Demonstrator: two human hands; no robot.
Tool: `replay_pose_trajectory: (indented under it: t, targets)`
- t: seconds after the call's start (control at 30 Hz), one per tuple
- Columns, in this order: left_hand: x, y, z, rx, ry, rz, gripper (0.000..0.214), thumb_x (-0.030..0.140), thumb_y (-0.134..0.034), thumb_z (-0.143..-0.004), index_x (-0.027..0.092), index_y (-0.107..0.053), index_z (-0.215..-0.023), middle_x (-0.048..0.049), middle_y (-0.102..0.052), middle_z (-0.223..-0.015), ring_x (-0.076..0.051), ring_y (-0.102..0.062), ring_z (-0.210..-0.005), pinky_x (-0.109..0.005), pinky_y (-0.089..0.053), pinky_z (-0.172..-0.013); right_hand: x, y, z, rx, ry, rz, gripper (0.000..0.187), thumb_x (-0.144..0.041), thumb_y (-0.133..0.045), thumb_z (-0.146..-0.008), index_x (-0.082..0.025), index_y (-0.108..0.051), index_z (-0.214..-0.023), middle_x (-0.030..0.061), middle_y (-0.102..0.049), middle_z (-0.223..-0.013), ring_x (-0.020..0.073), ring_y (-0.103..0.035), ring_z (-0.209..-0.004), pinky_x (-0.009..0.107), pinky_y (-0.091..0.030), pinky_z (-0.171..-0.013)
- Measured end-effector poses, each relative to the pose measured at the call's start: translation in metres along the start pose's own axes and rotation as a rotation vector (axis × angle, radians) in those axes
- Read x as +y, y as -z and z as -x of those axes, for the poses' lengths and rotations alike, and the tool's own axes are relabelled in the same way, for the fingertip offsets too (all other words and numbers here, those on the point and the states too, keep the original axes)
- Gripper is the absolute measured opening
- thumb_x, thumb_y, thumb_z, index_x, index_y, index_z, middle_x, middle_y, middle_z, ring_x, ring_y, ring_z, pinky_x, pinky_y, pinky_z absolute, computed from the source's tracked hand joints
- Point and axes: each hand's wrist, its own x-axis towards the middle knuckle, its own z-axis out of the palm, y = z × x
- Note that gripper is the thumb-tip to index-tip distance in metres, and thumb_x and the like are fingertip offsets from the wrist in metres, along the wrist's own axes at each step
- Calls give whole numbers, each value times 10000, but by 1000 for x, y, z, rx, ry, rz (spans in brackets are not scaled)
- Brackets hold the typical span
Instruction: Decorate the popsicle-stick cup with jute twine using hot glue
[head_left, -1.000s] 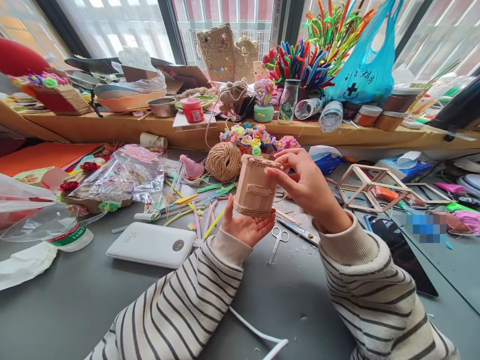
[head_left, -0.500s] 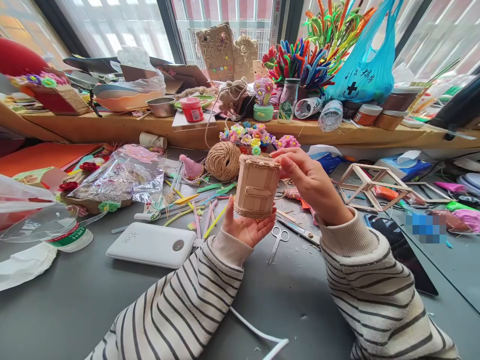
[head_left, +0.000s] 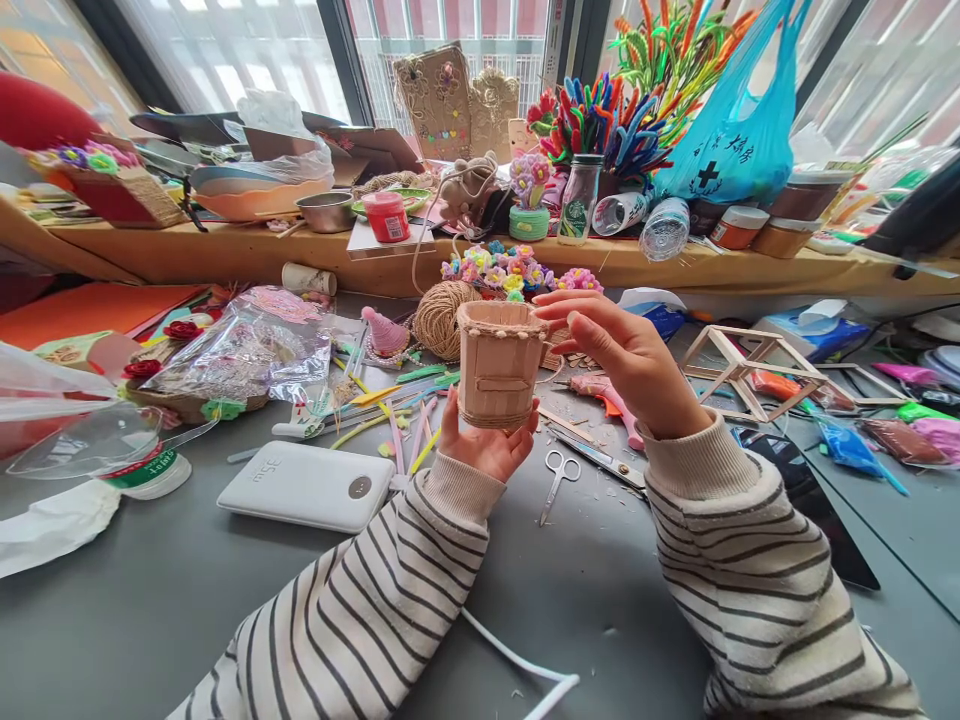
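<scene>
A small round pot of wooden sticks (head_left: 499, 362), bound with twine at rim and base, is held upright above the grey table (head_left: 150, 600). My left hand (head_left: 486, 446) cups it from below, fingers curled round its base. My right hand (head_left: 622, 355) is at the pot's upper right edge, thumb and fingers pinched on the twine rim. A ball of twine (head_left: 437, 316) lies just behind the pot.
Small scissors (head_left: 556, 478) lie under my hands. A white power bank (head_left: 307, 486) sits to the left, a wooden stick frame (head_left: 739, 362) and a dark tablet (head_left: 806, 505) to the right. Pipe-cleaner flowers (head_left: 517, 270), bottles and a blue bag (head_left: 731, 140) crowd the wooden ledge.
The pot has shifted slightly left and tipped so its open top shows. My right hand followed it along the rim.
</scene>
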Motion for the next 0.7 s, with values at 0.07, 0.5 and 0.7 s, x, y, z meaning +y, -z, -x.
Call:
replay_pose_trajectory:
  t: [0.07, 0.5, 0.7]
  targets:
    - [0, 0, -1, 21, 7, 1, 789, 676, -427, -718, 75, -453, -1229, -168, -670, -931, -232, -659, -776, -309, -505, -688, 0, 0, 0, 16, -14, 6, 245, -388, -487, -865, -265, -655, -993, 36, -586, -1159, 178, -507, -1138, 389, -437, -952]
    - [0, 1, 3, -69, 57, -57, 723, 624, -504, -711, 109, -484, -1219, -154, -672, -984, -245, -661, -815, -331, -484, -732, -6, -5, 2, -29, -36, 31, 138, -362, -595, -792, -227, -622, -802, 45, -519, -1223, 195, -441, -1212, 419, -435, -963]
    - [0, 1, 3, -76, 61, -48, 706, 603, -479, -734, 118, -461, -1246, -154, -662, -1025, -248, -659, -856, -335, -481, -765, -7, -5, 2, -36, -23, 54, 141, -356, -586, -800, -218, -602, -776, 47, -521, -1228, 187, -444, -1211, 427, -390, -997]
